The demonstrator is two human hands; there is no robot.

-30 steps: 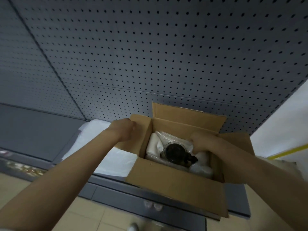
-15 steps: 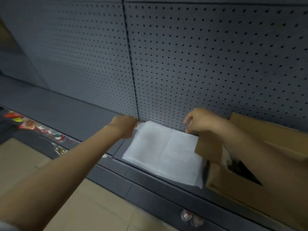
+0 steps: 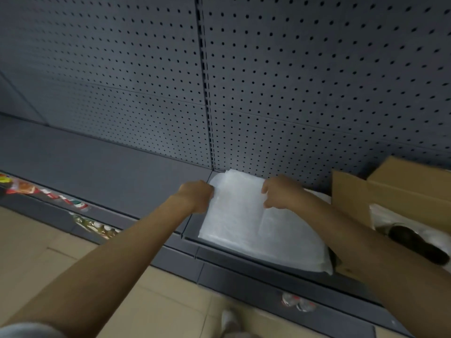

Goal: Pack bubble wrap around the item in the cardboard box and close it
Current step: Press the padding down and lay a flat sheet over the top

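Note:
A stack of white bubble wrap sheets lies on the grey shelf. My left hand pinches the stack's far left edge. My right hand pinches the top sheet near its far middle, and that sheet is lifted slightly there. At the right edge stands the open cardboard box with its flaps up. Inside it a dark item rests on white wrap; my right forearm hides part of the box.
The grey pegboard wall rises right behind the shelf. A lower shelf at the left holds colourful packets and small bottles. Tan floor tiles lie below, with a shoe tip at the bottom.
Both hands left the box and went left to the bubble wrap stack. The view swung left, so the box now sits at the right edge. My right hand now pinches the top sheet.

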